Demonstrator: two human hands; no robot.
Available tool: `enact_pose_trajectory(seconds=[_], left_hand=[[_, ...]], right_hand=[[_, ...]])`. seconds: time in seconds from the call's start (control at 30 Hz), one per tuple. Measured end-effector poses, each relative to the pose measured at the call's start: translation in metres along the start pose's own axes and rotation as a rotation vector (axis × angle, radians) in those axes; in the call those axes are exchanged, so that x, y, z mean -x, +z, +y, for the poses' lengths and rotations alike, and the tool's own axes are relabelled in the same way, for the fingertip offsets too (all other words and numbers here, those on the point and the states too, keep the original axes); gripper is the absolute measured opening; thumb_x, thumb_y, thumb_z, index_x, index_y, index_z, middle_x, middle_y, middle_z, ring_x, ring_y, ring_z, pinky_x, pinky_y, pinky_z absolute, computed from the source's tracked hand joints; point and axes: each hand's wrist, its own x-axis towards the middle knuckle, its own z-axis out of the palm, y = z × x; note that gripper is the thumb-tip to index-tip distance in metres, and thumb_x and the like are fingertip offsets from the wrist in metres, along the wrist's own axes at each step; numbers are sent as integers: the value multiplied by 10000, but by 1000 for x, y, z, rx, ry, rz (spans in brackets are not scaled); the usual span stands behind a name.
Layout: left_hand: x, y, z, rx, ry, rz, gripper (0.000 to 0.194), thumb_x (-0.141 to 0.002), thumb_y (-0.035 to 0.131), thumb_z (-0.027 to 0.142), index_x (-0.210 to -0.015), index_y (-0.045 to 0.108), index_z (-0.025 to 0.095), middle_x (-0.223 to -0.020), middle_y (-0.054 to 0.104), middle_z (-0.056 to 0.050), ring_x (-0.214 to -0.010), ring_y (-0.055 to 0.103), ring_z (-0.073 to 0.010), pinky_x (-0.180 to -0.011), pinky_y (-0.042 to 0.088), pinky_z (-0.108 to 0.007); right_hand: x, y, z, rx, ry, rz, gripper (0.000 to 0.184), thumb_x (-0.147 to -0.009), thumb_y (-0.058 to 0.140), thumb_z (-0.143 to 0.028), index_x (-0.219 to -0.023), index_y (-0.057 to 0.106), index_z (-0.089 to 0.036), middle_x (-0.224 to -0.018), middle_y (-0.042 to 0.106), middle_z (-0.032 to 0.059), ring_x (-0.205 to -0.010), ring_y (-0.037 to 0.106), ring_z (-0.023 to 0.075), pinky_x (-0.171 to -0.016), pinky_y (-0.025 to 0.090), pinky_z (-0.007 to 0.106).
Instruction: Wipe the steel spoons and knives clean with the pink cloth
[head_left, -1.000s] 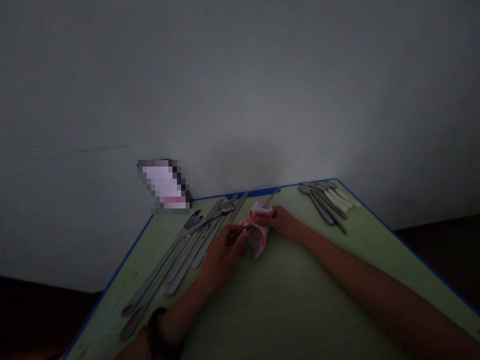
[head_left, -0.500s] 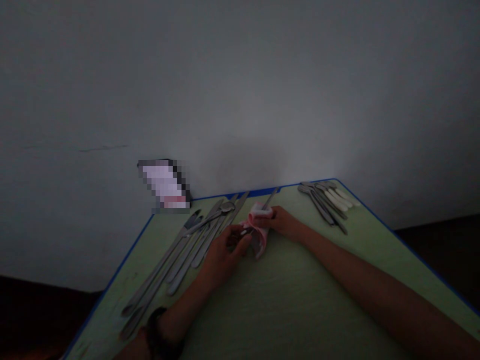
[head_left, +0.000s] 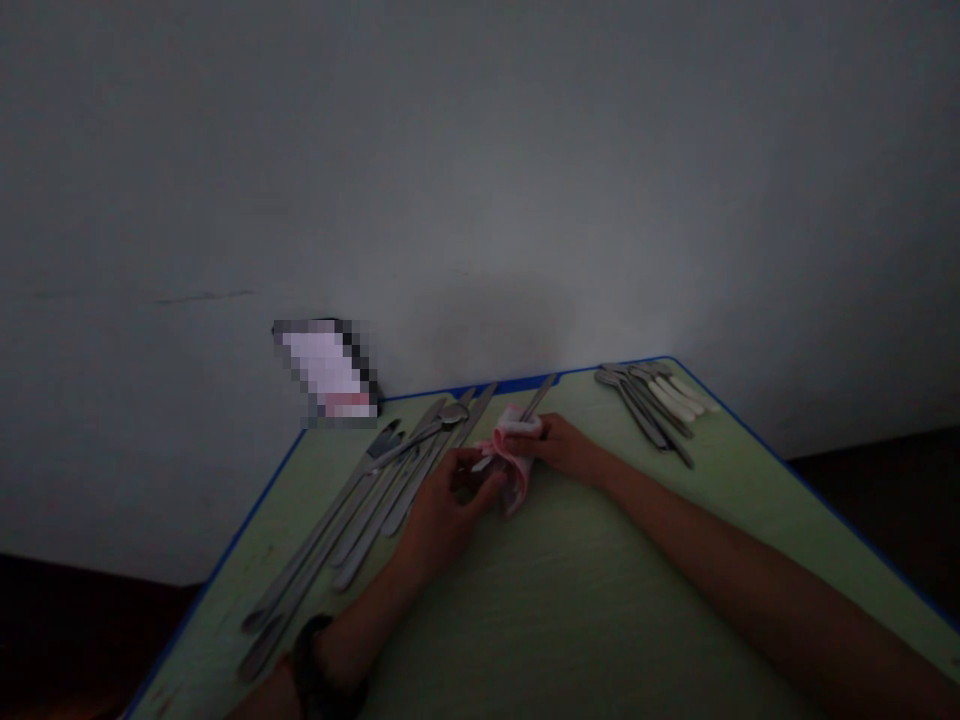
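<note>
Near the middle of the table, a pink and white cloth [head_left: 517, 430] is bunched between my hands. From its upper end sticks a slim metal piece of cutlery [head_left: 538, 397]; the rest is covered, so its kind does not show. My right hand [head_left: 562, 445] grips the cloth from the right, thumb and fingers pinched on it. On the left side, my left hand [head_left: 454, 505] has its thumb and fingers curled at the cloth's edge, where a small pale bit shows between them. Just left of that hand lie several metal knives [head_left: 375, 520], with a spoon [head_left: 452, 414] across them.
At the right back of the green table [head_left: 600, 600] lies a group of forks and spoons [head_left: 645, 410], beside several white-handled pieces [head_left: 675, 398]. A blurred-out phone-like device [head_left: 330, 370] leans on the wall [head_left: 480, 180] at the left back corner.
My hands stay almost in place. The cloth has shifted slightly left, and its hanging fold has changed shape a little. The cutlery on the table has not moved.
</note>
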Motion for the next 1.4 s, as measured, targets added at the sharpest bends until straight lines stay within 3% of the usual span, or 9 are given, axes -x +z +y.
enact_pose_trajectory(seconds=[1.0, 1.4], left_hand=[[0, 3, -4, -38, 11, 22, 413, -758, 628, 421, -1071, 525, 173, -1067, 651, -109, -886, 677, -228, -744, 552, -369], [0, 2, -5, -12, -5, -7, 422, -769, 624, 424, -1089, 511, 173, -1062, 655, -108, -881, 678, -225, -758, 551, -376]], right_hand=[[-2, -2, 3, 20, 20, 28, 420, -632, 724, -471, -852, 704, -114, -778, 683, 45, -724, 594, 159, -703, 447, 277], [-2, -2, 1, 2, 10, 5, 409, -651, 713, -477, -861, 699, -126, -808, 686, 49, -756, 603, 182, -762, 450, 314]])
